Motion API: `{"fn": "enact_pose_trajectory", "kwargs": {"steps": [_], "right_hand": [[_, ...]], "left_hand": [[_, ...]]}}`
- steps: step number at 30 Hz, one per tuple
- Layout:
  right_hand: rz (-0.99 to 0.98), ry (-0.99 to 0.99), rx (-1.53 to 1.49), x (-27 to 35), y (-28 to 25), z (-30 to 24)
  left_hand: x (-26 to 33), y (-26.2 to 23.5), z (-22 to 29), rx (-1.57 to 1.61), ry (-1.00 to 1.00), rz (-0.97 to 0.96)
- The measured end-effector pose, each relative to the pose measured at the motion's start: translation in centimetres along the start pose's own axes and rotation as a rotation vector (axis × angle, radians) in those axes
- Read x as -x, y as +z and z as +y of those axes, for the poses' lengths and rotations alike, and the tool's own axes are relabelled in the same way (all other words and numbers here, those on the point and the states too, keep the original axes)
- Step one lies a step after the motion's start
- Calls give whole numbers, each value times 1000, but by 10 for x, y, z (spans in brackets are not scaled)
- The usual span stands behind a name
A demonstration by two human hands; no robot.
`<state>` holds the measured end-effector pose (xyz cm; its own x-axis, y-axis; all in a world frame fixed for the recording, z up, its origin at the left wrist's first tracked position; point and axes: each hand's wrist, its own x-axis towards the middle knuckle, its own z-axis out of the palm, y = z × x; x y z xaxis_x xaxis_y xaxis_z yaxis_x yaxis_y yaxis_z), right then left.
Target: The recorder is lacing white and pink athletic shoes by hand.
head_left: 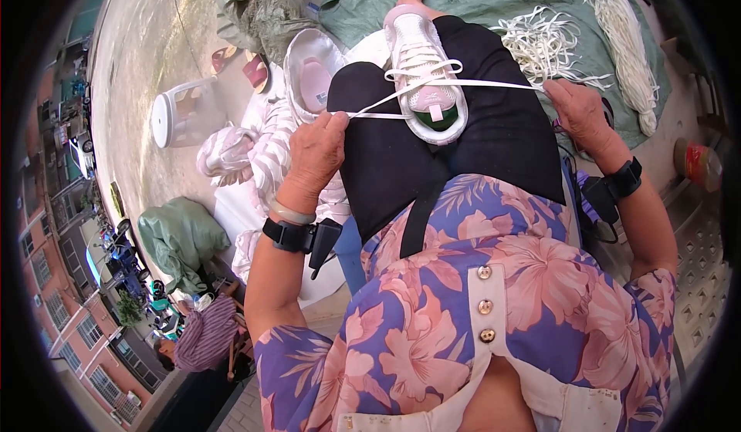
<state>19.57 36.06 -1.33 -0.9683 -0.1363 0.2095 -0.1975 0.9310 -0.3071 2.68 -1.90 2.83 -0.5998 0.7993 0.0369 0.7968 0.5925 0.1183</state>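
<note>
A white and pale pink sneaker [434, 96] rests across my black-clad thighs, its collar toward me and a green insole showing inside. White shoelaces [502, 85] cross over its tongue, with a loop standing at the crossing. To the left of the shoe, my left hand [316, 153] is closed, pinching the lace near its left end. My right hand [580, 116] pinches the other stretch, out to the right past my knee. Between the two hands the lace runs straight and looks taut. Both fists hide the tips of the lace.
Several more pale sneakers [251, 150] pile up at my left, one standing upright [312, 73]. Loose white laces [544, 42] and a long lace bundle [629, 54] lie on a green sheet [486, 0]. A clear plastic bucket [197, 112] lies tipped on the floor. Another person [204, 335] sits at lower left.
</note>
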Motion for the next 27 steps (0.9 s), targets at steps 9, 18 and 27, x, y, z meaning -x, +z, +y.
{"fn": "enact_pose_trajectory", "kwargs": {"steps": [9, 18, 27], "right_hand": [[34, 112, -97, 33, 13, 20], [7, 151, -131, 34, 21, 23], [45, 115, -873, -83, -12, -59]], "left_hand": [[76, -8, -54, -137, -184, -101], [88, -28, -49, -68, -269, 37], [-27, -132, 77, 951, 365, -393]]}}
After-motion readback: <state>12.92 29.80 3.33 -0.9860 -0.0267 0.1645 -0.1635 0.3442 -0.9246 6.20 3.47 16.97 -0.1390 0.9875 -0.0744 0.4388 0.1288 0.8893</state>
